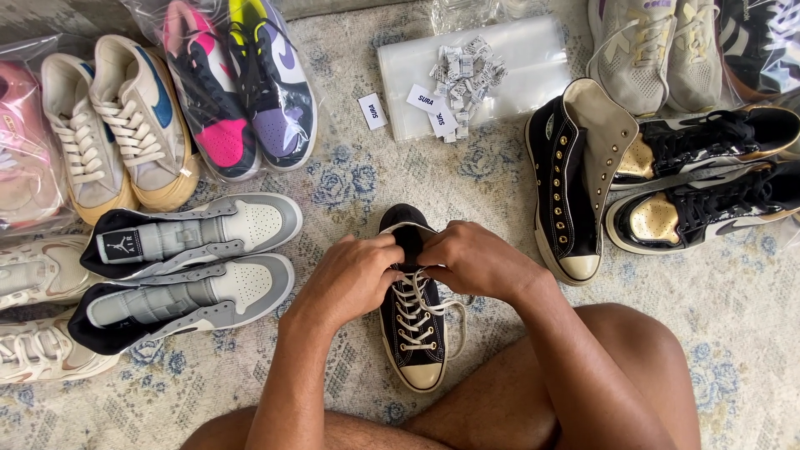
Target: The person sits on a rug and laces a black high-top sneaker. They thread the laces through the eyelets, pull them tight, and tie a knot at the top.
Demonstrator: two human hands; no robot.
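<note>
While both hands, left hand point(354, 271) and right hand point(471, 260), pinch the white laces of one black canvas high-top sneaker point(414, 329) with a cream toe cap, it lies on the pale patterned rug point(717, 317); right of it lies one unlaced matching sneaker point(575, 179), left of it two grey-and-white leather high-tops point(192, 267)

Both hands hide the black high-top sneaker's point(414, 321) upper eyelets; the pink shoes point(21, 158) at the rug's left edge are cut off.
</note>
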